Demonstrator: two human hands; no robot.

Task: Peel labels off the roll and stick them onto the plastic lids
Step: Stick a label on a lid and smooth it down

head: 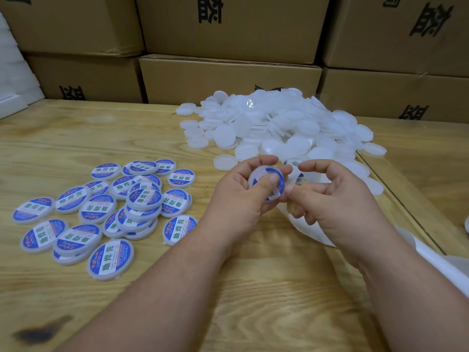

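Just in front of the heap of bare white lids (274,125), seen from the head camera, a person's left hand (238,199) grips a single lid (261,177) by its rim, thumb pressed flat onto the blue label (278,185) already lying on its face. Touching that lid's right edge, the right hand (337,199) hangs with fingers loosely curled, fingertips at the label's margin; whether they pinch anything cannot be told. Beneath both hands, and trailing away to the right of the held lid, runs the white backing strip (436,257) off the roll (the roll itself is mostly hidden behind the hands). Well to the left of the held lid, finished lids (111,212) lie scattered and stacked on the wooden table (253,301), with cardboard boxes (228,80) stacked beyond the heap.

Judging by the pose, the label is being smoothed down. Done well, the thumb would sweep from the centre outward, pushing air to the rim, while the lid is kept steady and the label centred before pressing hard.
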